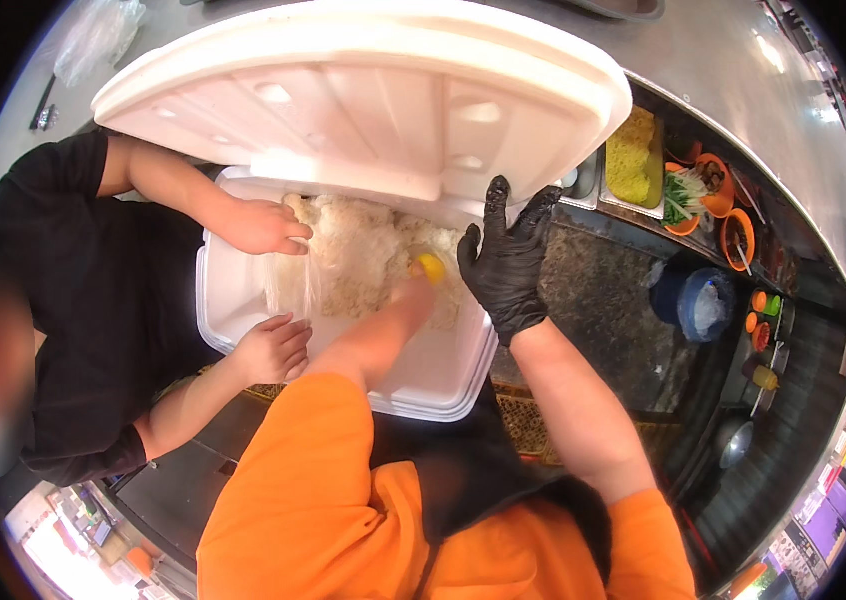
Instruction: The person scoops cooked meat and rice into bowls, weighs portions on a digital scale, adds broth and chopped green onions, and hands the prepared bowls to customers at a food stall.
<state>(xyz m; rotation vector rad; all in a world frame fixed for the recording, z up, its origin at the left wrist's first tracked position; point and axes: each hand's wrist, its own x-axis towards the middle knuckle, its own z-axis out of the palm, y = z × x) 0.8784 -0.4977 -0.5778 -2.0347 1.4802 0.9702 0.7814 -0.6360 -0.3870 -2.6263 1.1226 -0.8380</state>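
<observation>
A large white foam box (423, 379) stands before me, with a mass of cooked rice (363, 251) inside. My left hand (415, 296), bare and blurred, reaches down into the box, on a yellow object (430, 268), perhaps a scoop, at the rice. My right hand (505, 266), in a black glove, has its fingers spread against the lower edge of the raised white lid (393, 127). At the left side of the box are a co-worker's two hands, the upper one (265, 227) over the rice with a clear plastic bag (292, 285) hanging below it, the lower one (277, 349) near the rim.
Right of the lid, a metal tray of yellow food (633, 157) and orange bowls (738, 238) of ingredients line the counter. A blue bin (704, 304) stands further right. The co-worker in black (108, 300) is close on the left. Yellow crates (524, 420) lie below the box.
</observation>
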